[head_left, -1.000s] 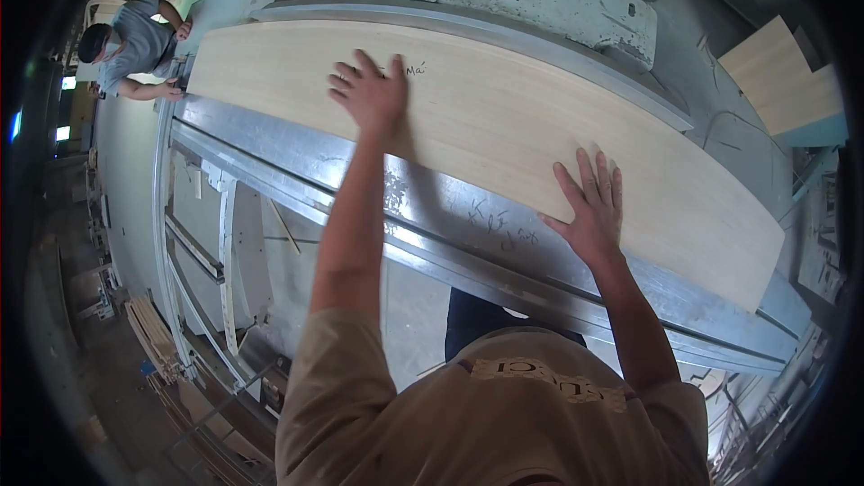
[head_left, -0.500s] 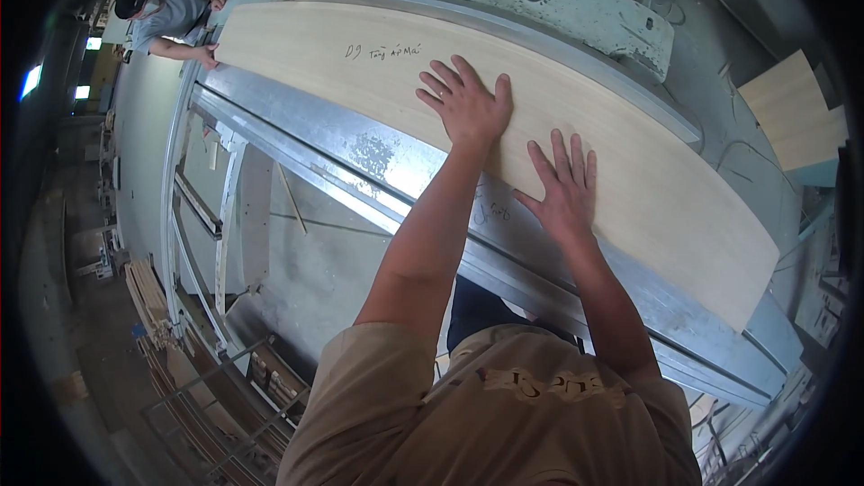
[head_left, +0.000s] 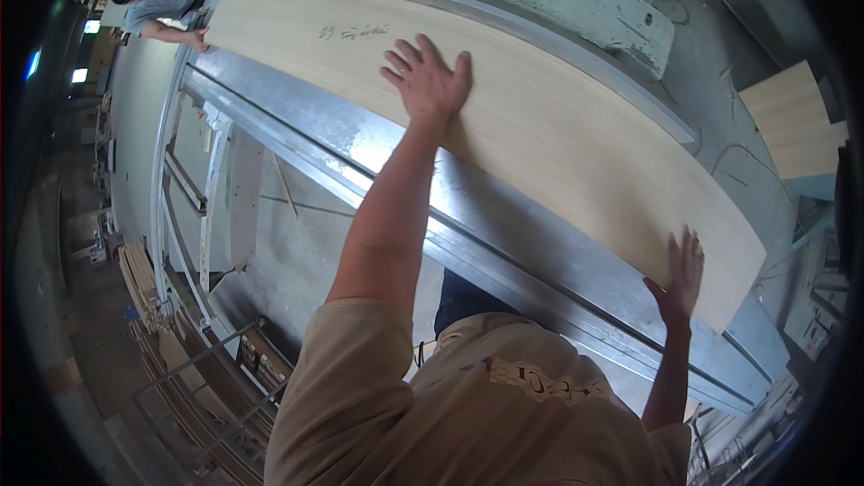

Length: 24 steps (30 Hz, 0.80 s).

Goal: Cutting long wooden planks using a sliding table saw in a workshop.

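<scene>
palm down on the pale board (head_left: pixel 549 144) with the left hand (head_left: pixel 427 81), with fingers splayed wide and thumb well out, gripping nothing. at the near edge, close to the right end, with the right hand (head_left: pixel 681 279), with fingers stretched out nearer together and thumb apart; hard to tell how firmly pressed. laid lengthwise on the metal table (head_left: pixel 508 220), beside the grey fence (head_left: pixel 540 31), with a co-worker's hand (head_left: pixel 199 40) at the far left end.

glare and shadow streak a long silver metal table (head_left: pixel 360 129); white rectangular lights (head_left: pixel 79 76) pierce the dim left; blur softens black handwriting (head_left: pixel 354 33) on a pale wooden board (head_left: pixel 558 139); fisheye edges curve into darkness.
</scene>
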Tool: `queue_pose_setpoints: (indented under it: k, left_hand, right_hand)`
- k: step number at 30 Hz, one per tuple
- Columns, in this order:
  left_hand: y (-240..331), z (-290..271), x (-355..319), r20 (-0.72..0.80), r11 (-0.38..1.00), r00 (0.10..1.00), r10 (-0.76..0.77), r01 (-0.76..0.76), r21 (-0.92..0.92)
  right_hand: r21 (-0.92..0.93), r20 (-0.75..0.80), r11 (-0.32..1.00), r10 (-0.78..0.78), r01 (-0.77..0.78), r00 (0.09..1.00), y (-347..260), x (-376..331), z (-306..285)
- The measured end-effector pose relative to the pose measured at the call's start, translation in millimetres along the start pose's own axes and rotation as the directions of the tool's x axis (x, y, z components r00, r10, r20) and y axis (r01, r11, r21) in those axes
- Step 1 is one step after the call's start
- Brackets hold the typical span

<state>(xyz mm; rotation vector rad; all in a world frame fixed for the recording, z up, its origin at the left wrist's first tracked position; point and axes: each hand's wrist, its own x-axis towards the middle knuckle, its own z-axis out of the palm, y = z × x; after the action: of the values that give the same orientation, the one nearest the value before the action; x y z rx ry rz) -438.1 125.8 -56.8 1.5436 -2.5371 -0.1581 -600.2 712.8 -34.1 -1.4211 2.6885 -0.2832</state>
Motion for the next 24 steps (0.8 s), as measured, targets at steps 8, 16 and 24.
queue_pose_setpoints:
  k: [8,16,24]
  left_hand:
    - [2,-5,-1,0.022,0.998,0.999,-0.031,0.030,0.064]
    - [3,5,2,-0.006,0.996,1.000,-0.012,0.013,0.094]
    - [-15,9,7,-0.054,0.989,0.998,0.008,0.000,0.149]
  right_hand:
    - [0.018,-0.035,1.000,-0.023,0.023,0.999,49,-25,-10]
    - [0.042,-0.041,0.999,-0.014,0.016,0.999,56,-26,-11]
    - [0.068,-0.113,0.996,-0.046,0.053,0.993,57,-22,-7]
